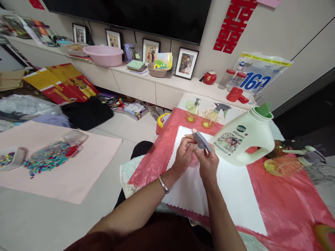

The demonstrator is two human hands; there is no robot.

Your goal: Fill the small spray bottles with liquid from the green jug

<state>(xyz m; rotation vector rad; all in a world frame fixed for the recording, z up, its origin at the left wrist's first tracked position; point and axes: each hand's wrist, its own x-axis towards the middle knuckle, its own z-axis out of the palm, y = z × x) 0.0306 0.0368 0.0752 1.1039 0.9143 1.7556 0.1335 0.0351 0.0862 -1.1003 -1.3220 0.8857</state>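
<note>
Both hands are closed around a spray bottle with a grey trigger head [202, 141], held over the white scalloped sheet [232, 195]. My left hand [184, 153] grips it from the left, and my right hand [209, 161] has its fingers round the neck from the right. Part of a pinkish see-through body [194, 161] shows between the hands; the rest is hidden. Beyond them stand two yellowish spray bottles [192, 114], [210, 120]. A large pale green jug [246, 137] with a scoop in its mouth is just right of my right hand.
A red plastic cover [285, 205] lies over the table. Another yellowish spray bottle [284, 166] is at the right, beside the jug. On the left, a pink sheet [96, 164] holds scattered coloured beads [49, 158] and a white tray [19, 162]. A pink basin [103, 55] stands on the back cabinet.
</note>
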